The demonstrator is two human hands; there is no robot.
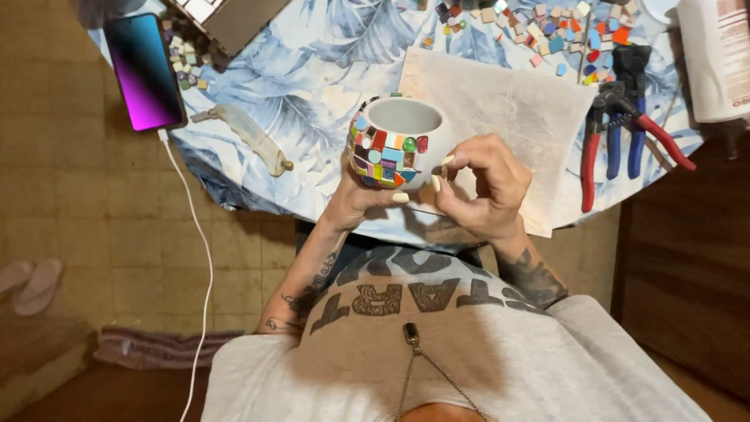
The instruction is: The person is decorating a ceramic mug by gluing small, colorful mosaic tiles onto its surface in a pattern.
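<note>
Here, in the head view, you hold the round white ceramic pot [400,141] up over the near edge of the worktop [312,94], which is covered in a blue leaf-print cloth. Your left hand [367,194] cups the pot from beneath, its grip closed around the base. Your right hand [486,181] sits just beside the pot's right flank, fingers curled in a pinch; whether a tile sits between them you cannot tell from here.

As for progress, the pot's left side already wears several rows of small coloured mosaic tiles [381,152], while the right side and the rim show bare white. So the covering looks to be roughly half done on the face you see; the far side is hidden.

A sheet of pale paper [516,109] lies under your hands. Beyond it, loose coloured tile pieces [547,27] are scattered at the far edge, with a smaller heap [186,55] at the far left. Red-handled nippers [598,148] and blue-handled pliers [629,101] lie to the right.

Of packages, a white cylindrical bottle [715,59] with a pale label lies at the far right corner. A smartphone with a glowing purple-blue screen [144,70] rests at the left, its white cable [199,258] trailing to the floor.
</note>
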